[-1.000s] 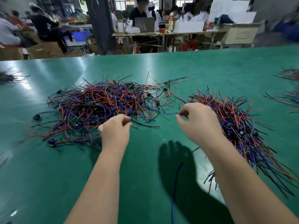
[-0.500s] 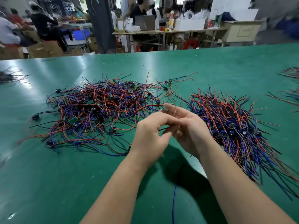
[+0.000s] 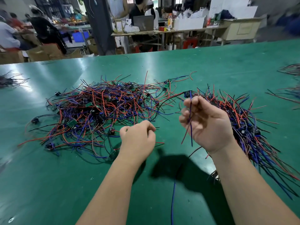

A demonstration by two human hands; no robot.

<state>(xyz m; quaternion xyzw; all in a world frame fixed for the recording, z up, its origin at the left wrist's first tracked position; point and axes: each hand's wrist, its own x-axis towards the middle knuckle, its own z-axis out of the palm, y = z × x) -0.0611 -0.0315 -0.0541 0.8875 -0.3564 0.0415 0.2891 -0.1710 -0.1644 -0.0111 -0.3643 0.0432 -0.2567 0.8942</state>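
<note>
The right hand [image 3: 209, 125] is raised above the green table [image 3: 211, 65], palm turned back toward the person, just in front of the combed-out pile [image 3: 243, 127] of red, blue and black leads that runs toward the table's right edge. Its fingers [image 3: 195, 102] are curled round a wire set [image 3: 190, 109]: a small board sticks up above the knuckles, and one blue and one red lead hang down across the palm, their ends free over the wrist. The left hand [image 3: 138, 140] sits lower, nearer the table's middle, at the near side of the tangled heap [image 3: 100, 109] of the same wires and small green boards. Its fingers [image 3: 148, 125] are curled in toward the thumb, and I cannot tell whether they pinch anything. A short red end pokes out at its right side. A single blue wire [image 3: 172, 202] lies by the near edge between the forearms.
</note>
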